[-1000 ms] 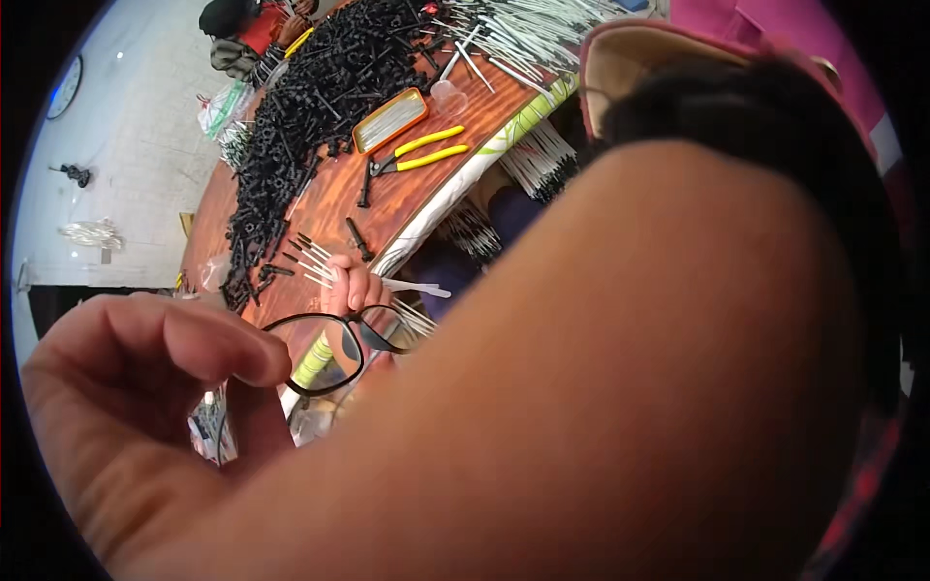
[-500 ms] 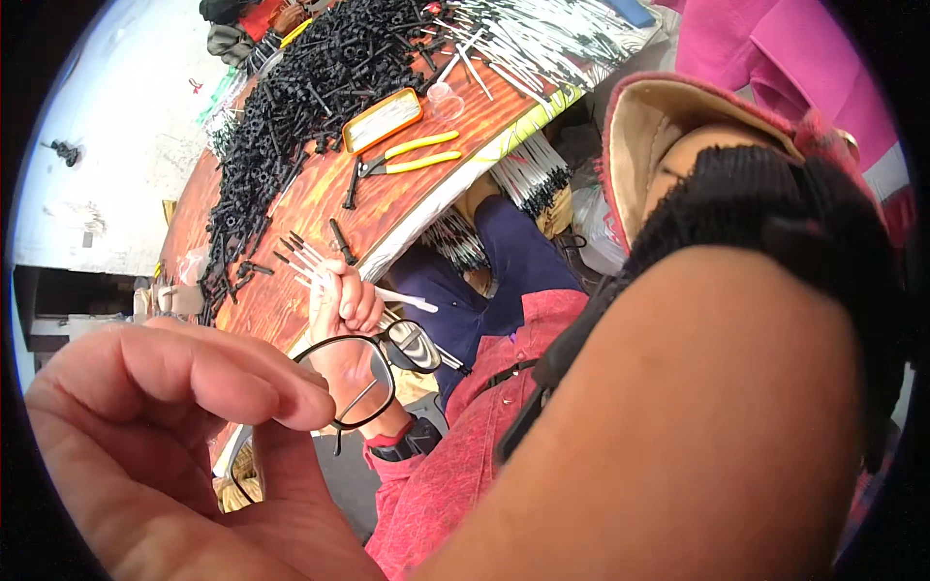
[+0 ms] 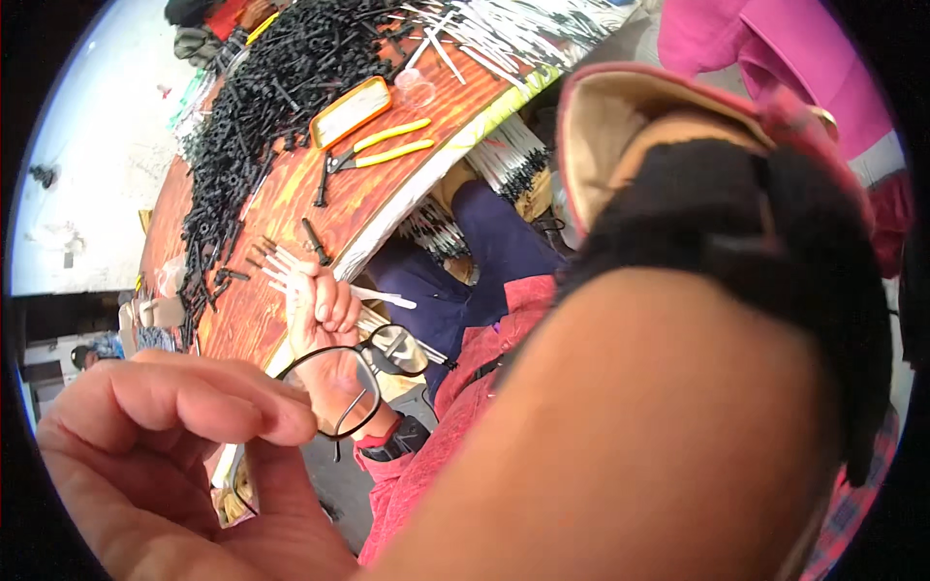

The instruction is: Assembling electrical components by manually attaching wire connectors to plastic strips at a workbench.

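Close in front of the view, my right hand (image 3: pixel 184 436) pinches a pair of black-rimmed eyeglasses (image 3: pixel 372 351) between thumb and fingers. One lens is see-through, the other reflects light. My right forearm (image 3: pixel 630 426) is raised and bent across the right side. Beyond the glasses, my left hand (image 3: pixel 325 305) is closed around several thin white sticks (image 3: pixel 276 263) with dark tips; a wider white strip pokes out on its right. A black watch (image 3: pixel 402 438) and a red cuff circle that wrist. The left hand is beside the table edge.
A large heap of black plastic parts (image 3: pixel 262 116) covers the far side of the wooden table (image 3: pixel 228 329). Yellow-handled pliers (image 3: pixel 392 145), an orange-rimmed tray (image 3: pixel 349 111) and loose white sticks (image 3: pixel 513 44) lie there too. More black-ended white sticks (image 3: pixel 509 160) stand below the edge.
The whole scene has shifted left in the view, table and left hand included. My right forearm appears farther left too. Both hands keep their grips.
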The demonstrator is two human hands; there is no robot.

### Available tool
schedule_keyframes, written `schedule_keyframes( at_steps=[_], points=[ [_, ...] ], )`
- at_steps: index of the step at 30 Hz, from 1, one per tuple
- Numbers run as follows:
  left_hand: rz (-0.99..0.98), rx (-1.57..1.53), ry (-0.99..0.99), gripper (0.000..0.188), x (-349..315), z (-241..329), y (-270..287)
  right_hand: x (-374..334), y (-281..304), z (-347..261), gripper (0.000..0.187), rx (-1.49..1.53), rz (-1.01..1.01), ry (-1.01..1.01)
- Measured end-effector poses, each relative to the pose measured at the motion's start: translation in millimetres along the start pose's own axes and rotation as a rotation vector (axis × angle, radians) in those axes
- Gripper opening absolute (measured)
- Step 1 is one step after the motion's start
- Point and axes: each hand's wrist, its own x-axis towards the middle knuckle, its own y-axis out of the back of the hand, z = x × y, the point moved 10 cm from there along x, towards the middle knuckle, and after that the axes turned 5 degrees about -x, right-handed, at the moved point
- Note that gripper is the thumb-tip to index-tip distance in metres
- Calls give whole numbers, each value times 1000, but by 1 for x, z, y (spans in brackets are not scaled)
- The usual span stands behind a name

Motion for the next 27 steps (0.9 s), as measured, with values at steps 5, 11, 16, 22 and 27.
schedule_keyframes(
  at_steps=[5, 11, 16, 22, 27],
  points=[
    [-68, -82, 89, 19, 6, -25, -13, -6, -2, 15, 16, 134, -26, 78],
    [-106, -154, 177, 19, -9, -44, -16, -29, 6, 22, 16, 341, -37, 195],
    [-138, -189, 208, 19, -3, -29, -12, -35, 28, 27, 15, 521, 7, 307],
    [-104, -264, 94, 18, 21, 22, 12, -31, 67, 17, 15, 705, 95, 613],
    [-72, -377, -18, 18, 28, 70, 43, -19, 67, 2, 12, 255, -34, 752]
  ],
)
